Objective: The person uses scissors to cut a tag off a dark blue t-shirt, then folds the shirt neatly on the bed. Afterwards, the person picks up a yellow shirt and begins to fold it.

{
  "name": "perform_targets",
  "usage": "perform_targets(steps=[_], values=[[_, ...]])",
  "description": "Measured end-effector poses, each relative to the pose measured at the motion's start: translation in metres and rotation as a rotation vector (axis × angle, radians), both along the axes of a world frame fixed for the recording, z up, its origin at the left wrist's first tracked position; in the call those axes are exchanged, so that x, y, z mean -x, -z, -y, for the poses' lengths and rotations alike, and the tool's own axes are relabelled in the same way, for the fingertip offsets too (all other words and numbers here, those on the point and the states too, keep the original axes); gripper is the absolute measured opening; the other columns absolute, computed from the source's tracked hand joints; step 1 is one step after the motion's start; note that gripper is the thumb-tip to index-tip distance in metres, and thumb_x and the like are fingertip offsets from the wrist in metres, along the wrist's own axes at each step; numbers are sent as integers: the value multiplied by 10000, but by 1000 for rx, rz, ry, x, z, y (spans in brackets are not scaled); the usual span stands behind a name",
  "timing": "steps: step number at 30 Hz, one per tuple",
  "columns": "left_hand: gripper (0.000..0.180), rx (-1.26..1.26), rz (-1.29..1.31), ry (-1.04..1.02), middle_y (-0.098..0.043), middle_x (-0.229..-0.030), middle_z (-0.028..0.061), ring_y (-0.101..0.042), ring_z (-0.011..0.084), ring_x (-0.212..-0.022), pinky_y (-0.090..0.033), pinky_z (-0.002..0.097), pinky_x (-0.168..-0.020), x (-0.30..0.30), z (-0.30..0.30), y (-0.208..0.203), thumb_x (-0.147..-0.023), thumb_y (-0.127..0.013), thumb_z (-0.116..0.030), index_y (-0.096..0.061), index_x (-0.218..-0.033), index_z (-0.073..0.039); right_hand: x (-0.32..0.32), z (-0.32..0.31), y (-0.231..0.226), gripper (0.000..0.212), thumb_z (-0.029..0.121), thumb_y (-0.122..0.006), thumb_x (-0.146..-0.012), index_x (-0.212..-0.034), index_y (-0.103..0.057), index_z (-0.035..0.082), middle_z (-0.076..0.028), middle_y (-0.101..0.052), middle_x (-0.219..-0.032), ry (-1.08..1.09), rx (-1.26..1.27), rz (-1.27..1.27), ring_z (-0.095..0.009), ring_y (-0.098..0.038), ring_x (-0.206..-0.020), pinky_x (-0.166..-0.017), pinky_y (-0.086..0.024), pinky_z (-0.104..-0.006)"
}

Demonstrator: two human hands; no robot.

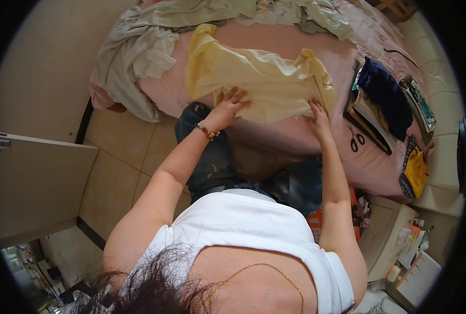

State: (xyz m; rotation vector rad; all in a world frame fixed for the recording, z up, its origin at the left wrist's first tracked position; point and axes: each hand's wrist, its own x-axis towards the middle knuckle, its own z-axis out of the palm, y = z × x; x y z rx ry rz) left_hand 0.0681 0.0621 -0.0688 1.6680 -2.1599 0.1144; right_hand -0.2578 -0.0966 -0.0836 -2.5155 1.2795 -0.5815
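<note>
A pale yellow cloth garment (272, 86) with deeper yellow at its sides is spread along the near part of the pink-covered bed (262, 34). My left hand (229, 107), with a beaded bracelet at the wrist, grips its near left part, fingers over the fabric. At the near right edge, my right hand (319, 116) holds the same cloth with its fingertips. The fabric hangs loosely between both hands and rises in folds at its far corners. My thumbs are mostly hidden.
Black-handled scissors (356, 141) lie on the bed, right of my right hand. Beyond them are a folded navy garment (385, 94) and a yellow one (415, 171). Crumpled pale sheets (133, 63) cover the far left. A white door (36, 180) stands at left, a bedside cabinet (382, 230) at lower right.
</note>
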Motion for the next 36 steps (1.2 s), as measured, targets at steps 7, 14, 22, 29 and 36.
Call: perform_targets(steps=[7, 14, 22, 29, 36], values=[[138, -95, -1039, -100, -635, -782, -18, -599, 131, -725, -457, 276, -629, -54, 25, -8, -872, -610, -208, -642, -912, -80, 7, 2, -42, 139, 102, -541, -898, -976, -605, 7, -84, -614, -738, 87, -140, 277, -110, -540, -674, -650, -431, -247], [235, -237, -1659, -16, -591, -725, -46, -537, 41, -612, -439, 205, -522, -80, 23, -128, -907, -567, -280, -634, -956, -60, 8, 8, -113, 230, 218, -526, -937, -905, -639, 21, 47, -606, -796, 62, -440, 1003, -26, -501, -660, -602, -422, -179], [282, 180, -918, -14, -617, -1012, 54, -565, 68, -777, -467, 214, -656, -125, 100, -88, -895, -563, -168, -578, -1139, -27, -13, 69, -136, 250, 266, -571, -907, -971, -634, 32, 10, -620, -818, 164, -451, 1128, -47, -531, -697, -613, -447, -203], [310, 180, -597, -330, -596, -1057, 116, -574, 278, -949, -470, 360, -796, -55, 77, -56, -799, -652, -229, -613, -1058, -64, -1, 75, -44, 323, 253, -602, -865, -1081, -596, 13, -132, -645, -978, 272, 18, 340, -237, -612, -923, -803, -469, -326], [308, 144, -232, 85, -610, -1014, 84, -560, 291, -956, -452, 335, -852, 43, 43, -39, -747, -696, -191, -631, -1035, -105, -11, -6, -7, 341, 250, -656, -785, -1038, -592, 29, -122, -564, -1123, 354, 197, 166, -315, -504, -1069, -901, -401, -426]])
